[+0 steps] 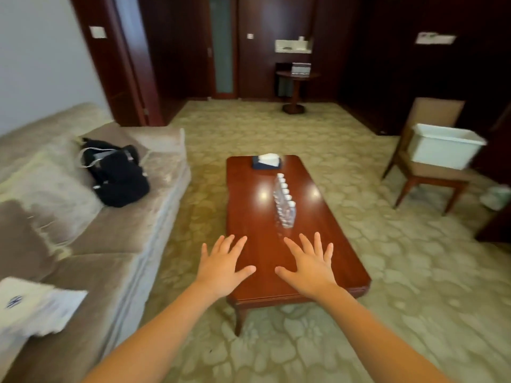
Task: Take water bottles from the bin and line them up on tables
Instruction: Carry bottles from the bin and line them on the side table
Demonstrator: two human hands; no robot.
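We hold both bare arms stretched forward over the near end of the table (pixel 249 194), left hand (pixel 221 268) and right hand (pixel 311 268) side by side, palms down, fingers spread, empty.

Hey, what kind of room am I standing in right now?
Probably a hotel suite's sitting room: a beige sofa, a polished wooden coffee table holding a row of water bottles, patterned carpet and dark wood-panelled walls.
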